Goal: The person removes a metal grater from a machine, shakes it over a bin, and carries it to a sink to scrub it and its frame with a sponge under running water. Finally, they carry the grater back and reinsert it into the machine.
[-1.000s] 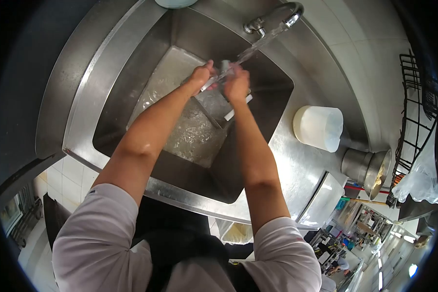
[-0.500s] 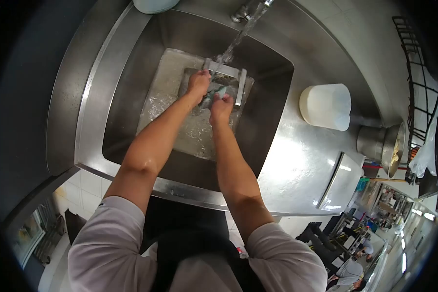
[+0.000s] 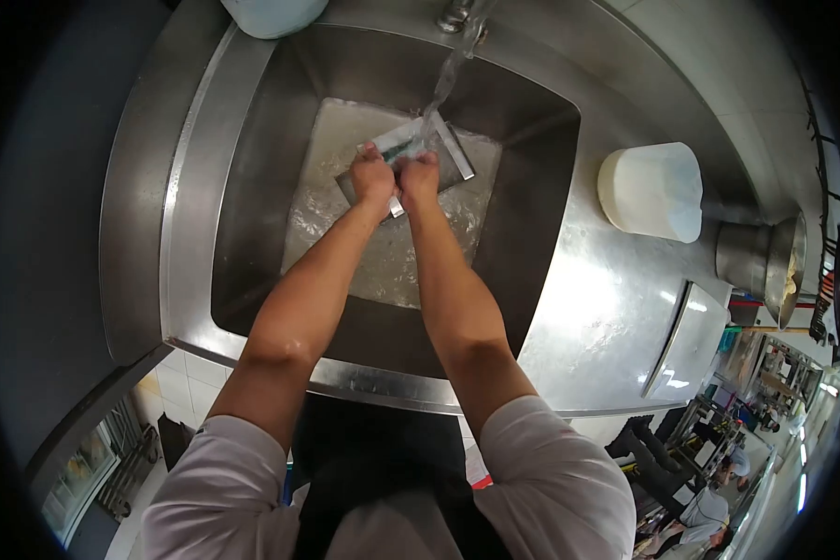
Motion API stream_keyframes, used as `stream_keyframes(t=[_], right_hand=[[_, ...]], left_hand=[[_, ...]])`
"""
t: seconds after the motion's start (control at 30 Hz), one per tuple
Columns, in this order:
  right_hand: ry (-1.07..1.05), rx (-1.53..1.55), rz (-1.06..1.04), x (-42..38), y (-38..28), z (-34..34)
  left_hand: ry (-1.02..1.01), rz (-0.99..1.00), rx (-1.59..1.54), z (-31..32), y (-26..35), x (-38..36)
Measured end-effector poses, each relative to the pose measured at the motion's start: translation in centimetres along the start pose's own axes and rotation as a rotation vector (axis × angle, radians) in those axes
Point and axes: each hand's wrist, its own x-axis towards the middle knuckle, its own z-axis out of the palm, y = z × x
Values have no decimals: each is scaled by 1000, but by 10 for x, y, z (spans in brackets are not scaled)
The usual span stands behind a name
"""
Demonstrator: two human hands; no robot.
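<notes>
A rectangular metal pan (image 3: 456,172) with a shiny flat rim is tilted over the water in the sink (image 3: 523,224). My left hand (image 3: 373,177) is closed at the pan's near left side, fingers partly hidden. Beside it, almost touching, my right hand (image 3: 419,175) is curled over a green scouring pad (image 3: 399,149), which shows just beyond both hands inside the pan. Running water (image 3: 448,79) falls from the tap (image 3: 455,17) onto the pan's far side.
A white plastic tub (image 3: 649,191) stands on the steel counter right of the sink. Further right are a metal pot (image 3: 751,261) and a flat metal lid or tray (image 3: 686,341). A pale bucket (image 3: 273,11) sits at the back left. Other people (image 3: 705,518) are at the far right.
The pan has turned and tilted in the sink. My hands have come closer together, the left one moving from the far rim toward me. The camera view has shifted slightly.
</notes>
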Motion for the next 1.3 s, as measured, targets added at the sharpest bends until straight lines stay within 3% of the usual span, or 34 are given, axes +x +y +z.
stream_keyframes(t=[0.03, 0.2, 0.27, 0.3, 0.4, 0.5, 0.53, 0.67, 0.73, 0.8, 0.87, 0.93, 0.97, 1.07, 1.1, 1.2, 1.23, 1.3], right_hand=[[75, 21, 59, 0, -2, 1], [-12, -93, 143, -6, -2, 3], [-39, -140, 175, -6, -4, 2], [65, -88, 81, 5, -5, 4], [146, 48, 43, 32, -1, -4], [-28, -102, 136, 32, 36, -16], [-56, -182, 114, 21, 31, -11], [171, -378, -180, 16, -3, -4], [56, -902, -247, 30, -4, -12], [-278, -1910, -184, 39, -7, -11], [-281, -1620, -100, 39, -9, -8], [70, -46, -22, 10, -21, 1], [-4, -4, -87, 26, -11, -6], [283, 239, -69, 35, -8, 8], [277, 414, 41, 22, -20, 16], [-14, 83, 173, 12, -9, 8], [-136, 143, 171, 1, -20, 12], [-160, 84, 52, -12, -35, 5]], left_hand=[[33, 9, 32, 4, 2, -2], [112, 15, 154, 10, 2, 1], [171, 151, 160, 9, -31, 25], [205, 230, 156, 11, -38, 38], [191, 43, 194, 15, 10, -6], [178, 32, 215, 12, 4, -5], [165, 35, 202, 14, 7, -3], [192, 52, 204, 11, 4, -3], [206, 45, 202, 12, 4, -6], [186, 16, 194, 11, 7, -8], [160, 20, 207, 8, 10, -1], [136, 12, 206, 12, 4, -3], [139, 18, 195, 12, 4, -3], [147, 27, 163, 10, 15, -6], [134, 24, 127, 10, 13, -2], [52, -11, -3, 7, -3, 23], [16, -39, -31, 4, -1, 26], [-99, -151, -86, -4, -9, 22]])
